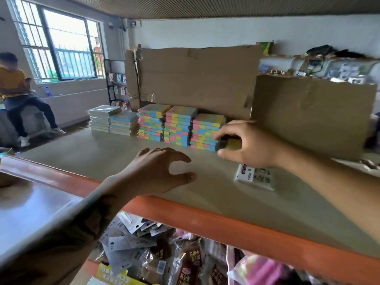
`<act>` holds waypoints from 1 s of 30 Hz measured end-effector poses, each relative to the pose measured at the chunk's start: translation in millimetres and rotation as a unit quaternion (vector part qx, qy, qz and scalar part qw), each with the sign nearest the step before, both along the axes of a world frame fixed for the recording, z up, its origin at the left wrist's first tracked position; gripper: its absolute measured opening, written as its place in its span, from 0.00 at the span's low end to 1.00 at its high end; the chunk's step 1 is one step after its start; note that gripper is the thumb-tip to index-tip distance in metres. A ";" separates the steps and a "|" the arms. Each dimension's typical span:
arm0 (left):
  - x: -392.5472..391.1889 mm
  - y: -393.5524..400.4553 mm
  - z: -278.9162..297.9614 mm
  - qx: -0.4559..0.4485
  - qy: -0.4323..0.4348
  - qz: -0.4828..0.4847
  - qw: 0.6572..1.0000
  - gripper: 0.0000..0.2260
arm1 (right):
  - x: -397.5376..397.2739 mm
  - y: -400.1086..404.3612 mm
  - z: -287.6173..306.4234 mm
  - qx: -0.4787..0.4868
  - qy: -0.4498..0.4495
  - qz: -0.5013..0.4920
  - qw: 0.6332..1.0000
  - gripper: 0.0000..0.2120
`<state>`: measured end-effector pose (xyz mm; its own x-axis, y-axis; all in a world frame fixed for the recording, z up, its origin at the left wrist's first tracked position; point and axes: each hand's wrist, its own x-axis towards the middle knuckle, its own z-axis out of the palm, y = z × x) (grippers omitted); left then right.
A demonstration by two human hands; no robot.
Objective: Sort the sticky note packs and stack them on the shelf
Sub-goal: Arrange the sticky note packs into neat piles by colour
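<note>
1. While a person in a yellow top [12, 83] is sitting far left by the window [61, 46], pale-blue packs [114, 120] are lying in two low piles at the left of the shelf [102, 149].
2. Just right of them, three stacks of striped packs [178, 125] are standing side by side against the cardboard [197, 79], the rightmost being the lowest.
3. Nearer the orange front rail [226, 223], the left hand [160, 171] is resting on the shelf board with fingers spread and loosely bent, holding nothing.
4. Further right, the right hand [248, 145] is reaching at the right end of the lowest stack, thumb and fingers curling round something yellowish [234, 143]; it looks like one more pack, though blur is making that uncertain.
5. Beneath that wrist, a white printed pack [255, 176] is lying flat, apart from the stacks.
6. Judging by this, the stacking step is under way: the next move is calling for squaring the held pack onto the lowest stack, edges flush, without nudging its neighbours.
</note>
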<state>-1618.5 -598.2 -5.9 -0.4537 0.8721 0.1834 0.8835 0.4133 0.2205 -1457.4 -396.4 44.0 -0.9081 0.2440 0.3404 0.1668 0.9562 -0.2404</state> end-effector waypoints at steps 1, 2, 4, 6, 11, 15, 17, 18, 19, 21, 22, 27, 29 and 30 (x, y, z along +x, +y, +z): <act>11.9 8.8 -0.5 0.004 -0.012 -0.016 1.000 0.28 | 16.5 1.2 -5.9 -0.002 -0.006 0.001 1.000 0.16; 23.0 17.3 -1.6 0.011 -0.024 -0.031 0.999 0.26 | 32.8 2.4 -11.4 -0.004 -0.017 -0.008 1.000 0.16; 43.7 31.7 -2.2 0.025 -0.038 -0.057 0.997 0.26 | 60.2 3.2 -18.6 -0.009 -0.048 -0.044 0.998 0.23; 61.4 43.2 -2.2 0.031 -0.035 -0.076 0.996 0.25 | 80.4 6.7 -24.9 -0.017 -0.095 -0.076 0.992 0.32; 86.1 57.2 -1.4 0.036 -0.029 -0.101 0.994 0.24 | 102.7 4.9 -37.3 -0.081 -0.128 -0.100 0.983 0.24; 88.7 58.8 -5.5 0.042 -0.058 -0.107 0.992 0.20 | 106.6 6.1 -47.9 -0.095 -0.064 -0.119 0.986 0.16; 89.8 57.9 -6.7 0.043 -0.062 -0.106 0.991 0.19 | 102.8 5.8 -48.8 -0.089 -0.061 -0.122 0.987 0.19; 89.8 57.6 -7.1 0.045 -0.063 -0.106 0.991 0.18 | 100.1 6.0 -48.3 -0.087 -0.067 -0.125 0.986 0.18; 89.7 57.4 -7.3 0.050 -0.065 -0.106 0.991 0.18 | 96.8 7.7 -47.9 -0.093 -0.070 -0.127 0.985 0.16; 90.2 56.5 -7.0 0.060 -0.067 -0.107 0.990 0.18 | 94.0 9.2 -45.4 -0.107 -0.066 -0.135 0.983 0.15; 90.1 55.8 -6.9 0.066 -0.067 -0.110 0.990 0.18 | 94.2 8.9 -44.9 -0.110 -0.058 -0.133 0.983 0.15; 82.1 55.2 -11.2 0.138 -0.095 -0.141 0.976 0.15 | 104.5 1.8 -46.5 -0.230 0.045 -0.093 0.968 0.22; 76.5 59.0 -13.3 0.185 -0.129 -0.157 0.962 0.09 | 107.5 -5.0 -45.7 -0.296 0.103 -0.057 0.948 0.25; 75.3 60.1 -13.7 0.203 -0.160 -0.170 0.951 0.05 | 109.5 -9.3 -44.2 -0.330 0.122 -0.044 0.935 0.25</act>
